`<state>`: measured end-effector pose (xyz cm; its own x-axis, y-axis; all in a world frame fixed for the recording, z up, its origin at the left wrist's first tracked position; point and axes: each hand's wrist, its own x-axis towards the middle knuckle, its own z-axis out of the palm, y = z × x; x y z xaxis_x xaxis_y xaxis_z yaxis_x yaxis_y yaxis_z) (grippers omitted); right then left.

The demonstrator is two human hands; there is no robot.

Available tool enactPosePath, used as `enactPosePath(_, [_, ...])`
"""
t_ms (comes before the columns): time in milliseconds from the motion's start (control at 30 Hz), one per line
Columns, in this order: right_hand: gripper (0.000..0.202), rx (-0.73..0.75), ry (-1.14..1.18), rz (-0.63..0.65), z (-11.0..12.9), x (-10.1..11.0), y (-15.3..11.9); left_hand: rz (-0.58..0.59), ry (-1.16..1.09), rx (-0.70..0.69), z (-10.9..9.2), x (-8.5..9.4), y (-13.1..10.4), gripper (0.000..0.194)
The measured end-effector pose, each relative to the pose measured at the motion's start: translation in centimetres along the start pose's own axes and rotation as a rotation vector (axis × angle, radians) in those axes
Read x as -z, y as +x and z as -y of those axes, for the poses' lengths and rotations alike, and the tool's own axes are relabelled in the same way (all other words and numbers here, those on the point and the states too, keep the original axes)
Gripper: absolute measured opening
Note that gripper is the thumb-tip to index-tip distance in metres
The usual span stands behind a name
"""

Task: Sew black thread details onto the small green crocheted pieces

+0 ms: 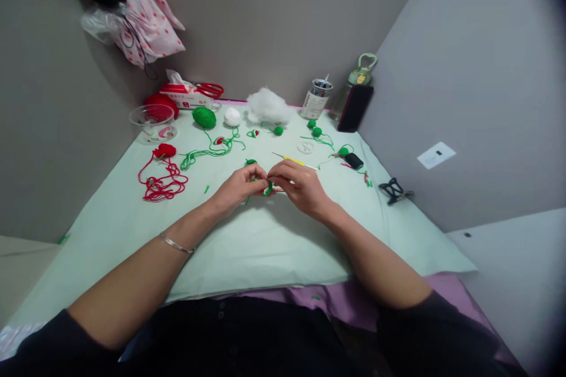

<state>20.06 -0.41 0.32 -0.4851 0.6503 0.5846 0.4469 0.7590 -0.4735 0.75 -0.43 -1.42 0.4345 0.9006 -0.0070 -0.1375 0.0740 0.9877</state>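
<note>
Over the middle of the table my left hand [241,187] pinches a small green, white and red crochet piece [267,189]. My right hand [298,184] meets it from the right, thumb and fingertips closed at the piece's edge; what exactly they grip is too small to tell. A bit of green yarn [250,162] shows just behind my left fingers, and a red strand runs under my right hand. Right behind my right hand lies a crochet hook with a yellow handle [292,160]. My fingers partly hide the piece.
Tangled red yarn [164,182] and green yarn [204,118] lie left, near a clear plastic bowl [153,123]. At the back are a white yarn ball [232,117], stuffing [267,107], a pen tin [316,99] and a bottle [345,97] with a phone [355,108]. A black claw clip [395,191] sits right.
</note>
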Motion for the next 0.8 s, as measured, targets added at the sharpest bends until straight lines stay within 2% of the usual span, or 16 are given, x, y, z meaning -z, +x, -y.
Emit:
enactPosePath(100, [0.016,-0.033,0.149,-0.045,0.3,-0.3,0.0,0.017,0.005,-0.019,0.0,0.1,0.0,0.018])
enactPosePath(300, [0.022,-0.495,0.829,-0.015,0.2,-0.8,0.4,0.102,-0.052,-0.023,-0.1,0.5,0.1,0.021])
enactPosePath(400, [0.027,-0.597,1.063,-0.04,0.0,-0.8,0.6,0.094,-0.056,0.007,0.1,0.6,0.2,0.023])
enactPosePath(500, [0.032,-0.636,1.147,-0.036,-0.2,-0.6,0.8,0.086,-0.039,0.027,0.4,0.6,0.2,0.022])
enactPosePath(633, [0.036,-0.664,1.132,0.075,-0.3,-0.1,0.9,0.07,-0.019,0.061,0.4,0.6,0.2,0.023])
enactPosePath(667, [0.035,-0.652,1.126,0.052,-0.4,0.2,1.0,0.061,-0.01,0.068,0.3,0.6,0.2,0.024])
enactPosePath(800, [0.033,-0.601,1.094,-0.173,-0.9,1.4,1.4,0.038,-0.019,0.049,-0.2,0.6,0.3,0.025])
